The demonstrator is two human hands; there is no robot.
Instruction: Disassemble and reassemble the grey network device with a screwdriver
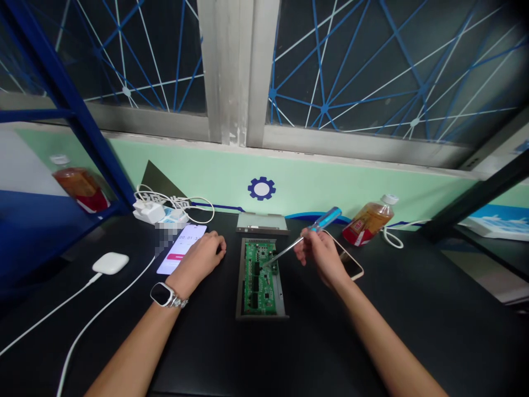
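A screwdriver [326,219] with a clear blue handle is gripped in my right hand [320,251]. Its metal shaft slants down to the left, and the tip is over the middle of a green circuit board [260,281]; whether it touches cannot be made out. The board sits in a grey metal tray [281,300] on the black table. My left hand [205,253], loosely curled with nothing visible in it, rests between the tray and a lit phone [176,263] showing a timer, partly covering the phone. A watch [162,295] is on my left wrist.
Behind the board lies a flat metal cover [262,223]. Another phone [351,264] lies partly under my right hand, near a tilted drink bottle [367,220]. On the left are a white power strip [159,214] with cables and a white charging case [111,263].
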